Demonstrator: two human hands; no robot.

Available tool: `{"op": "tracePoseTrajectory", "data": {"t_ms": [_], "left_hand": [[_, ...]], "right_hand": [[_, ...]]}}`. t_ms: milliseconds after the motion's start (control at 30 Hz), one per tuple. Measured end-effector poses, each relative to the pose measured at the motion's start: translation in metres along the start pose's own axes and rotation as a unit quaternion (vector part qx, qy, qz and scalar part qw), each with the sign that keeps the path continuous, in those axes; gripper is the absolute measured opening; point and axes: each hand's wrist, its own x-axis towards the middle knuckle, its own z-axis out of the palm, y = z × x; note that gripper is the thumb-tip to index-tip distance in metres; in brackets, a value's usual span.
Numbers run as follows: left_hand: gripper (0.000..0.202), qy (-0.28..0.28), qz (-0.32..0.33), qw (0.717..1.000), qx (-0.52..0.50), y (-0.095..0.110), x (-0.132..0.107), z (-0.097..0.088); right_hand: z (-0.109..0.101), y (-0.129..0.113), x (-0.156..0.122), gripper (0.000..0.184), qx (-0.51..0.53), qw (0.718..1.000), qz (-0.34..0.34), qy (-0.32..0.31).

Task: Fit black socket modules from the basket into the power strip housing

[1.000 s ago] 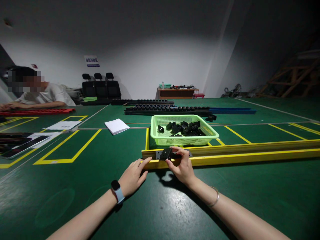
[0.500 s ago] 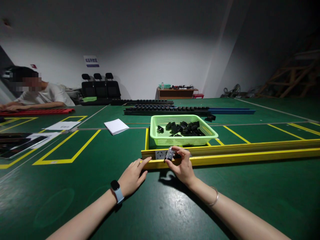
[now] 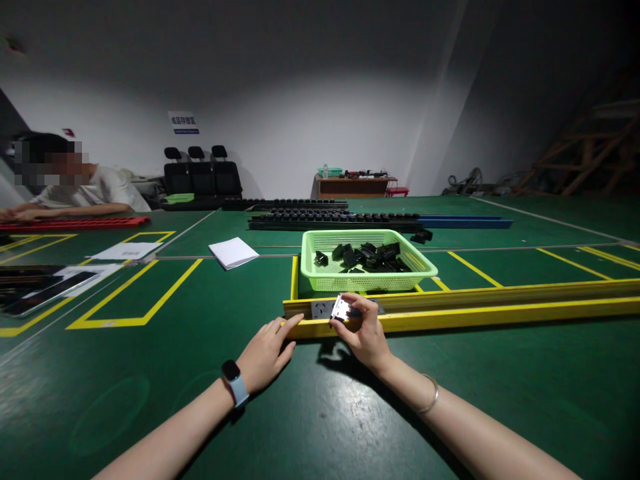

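Note:
A long yellow rail (image 3: 475,307) lies across the green table in front of me. My left hand (image 3: 265,350) rests flat against its left end, fingers stretched out, holding nothing. My right hand (image 3: 364,330) pinches a small socket module (image 3: 341,308) over the rail's channel, its pale glossy face turned up toward me. A grey socket piece (image 3: 321,309) sits in the channel just left of it. Behind the rail stands a light green basket (image 3: 320,275) with several black socket modules (image 3: 367,256) inside.
Long black and blue rails (image 3: 380,220) lie behind the basket. A white paper pad (image 3: 233,253) sits to the left, with more papers (image 3: 125,251) and dark strips (image 3: 35,287) further left. Another person (image 3: 75,187) leans on the table at the far left by a red rail (image 3: 75,223).
My right hand has turned the socket module over the rail: its black side showed before, its pale face shows now. My left hand has stayed at the rail's end.

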Motion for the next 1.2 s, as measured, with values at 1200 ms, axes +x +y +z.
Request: {"op": "tracePoseTrajectory", "data": {"t_ms": [1200], "left_hand": [[0.055,0.014,0.01,1.0,-0.001,0.0003,-0.0002,-0.0009]], "right_hand": [[-0.007,-0.0085,0.0059,0.073,-0.071,0.996,-0.04,-0.027]]}}
